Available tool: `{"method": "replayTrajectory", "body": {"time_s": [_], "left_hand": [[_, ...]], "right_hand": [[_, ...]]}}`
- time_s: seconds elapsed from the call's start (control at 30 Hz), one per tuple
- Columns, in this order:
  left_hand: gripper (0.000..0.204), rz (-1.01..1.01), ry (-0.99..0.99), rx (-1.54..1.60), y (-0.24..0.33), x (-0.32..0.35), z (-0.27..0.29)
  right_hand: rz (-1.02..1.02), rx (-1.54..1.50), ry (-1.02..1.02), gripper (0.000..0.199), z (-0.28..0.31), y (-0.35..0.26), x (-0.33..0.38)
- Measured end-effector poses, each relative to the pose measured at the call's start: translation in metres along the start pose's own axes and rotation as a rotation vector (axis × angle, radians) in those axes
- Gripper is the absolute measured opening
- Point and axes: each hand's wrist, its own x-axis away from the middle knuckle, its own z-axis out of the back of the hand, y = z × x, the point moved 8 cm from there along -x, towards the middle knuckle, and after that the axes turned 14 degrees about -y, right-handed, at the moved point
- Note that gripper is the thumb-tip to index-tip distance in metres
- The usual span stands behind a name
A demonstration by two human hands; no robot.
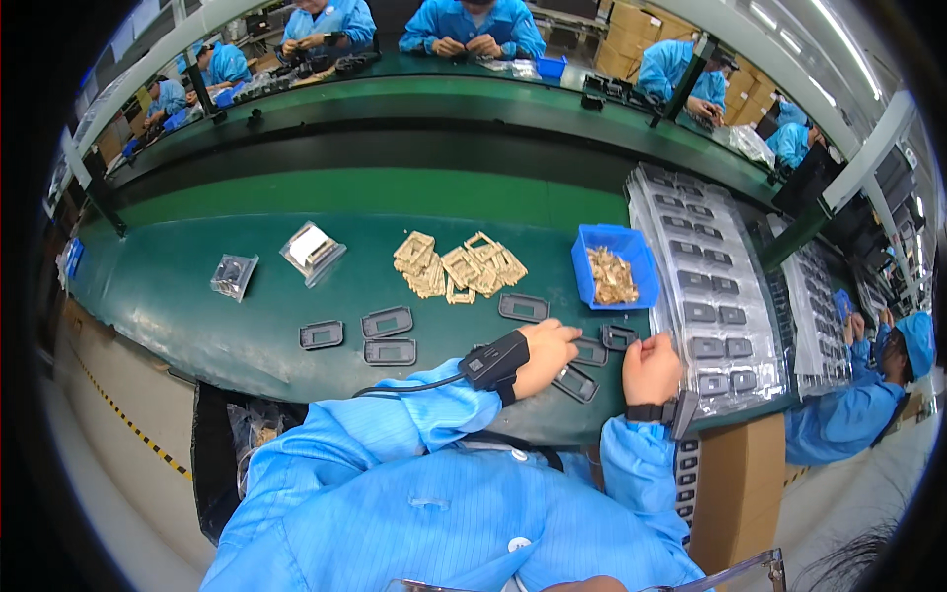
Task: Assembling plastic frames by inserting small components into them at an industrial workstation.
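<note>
My left hand (546,357) reaches across several dark grey plastic housings, its fingers drawn together and bent downward. Under and beside its fingertips lie a housing with a rectangular window (591,352) and a tilted housing (576,384). My right hand (652,370) is curled closed just right of a smaller-looking dark housing (619,337). Whatever either hand pinches is hidden by the fingers. Farther left rest more window housings (387,322), and another housing (524,307) lies beyond my left hand. Tan rectangular frames (482,266) form loose piles past the housings.
A blue bin (586,286) of small tan pieces stands right of the piles. Clear trays (755,326) of dark parts are at the right. Two small plastic bags, one bag (234,276) with dark contents, lie left. Co-workers in blue sit across and at right; a cardboard box (738,493) is below.
</note>
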Motion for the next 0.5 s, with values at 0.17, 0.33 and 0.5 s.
{"method": "replayTrajectory", "body": {"time_s": [0.17,0.33,0.5], "left_hand": [[0.03,0.017,0.027,0.044,-0.012,0.018,0.01],[0.029,0.014,0.129,0.231,-0.03,0.018,0.014],[0.028,0.034,0.272,0.322,-0.039,0.029,0.029]], "right_hand": [[0.602,-0.154,-0.13,0.026,0.024,-0.079,0.045],[0.767,-0.171,-0.361,0.023,-0.002,-0.098,0.08],[0.781,-0.043,-0.294,0.029,-0.001,-0.089,0.065]]}}
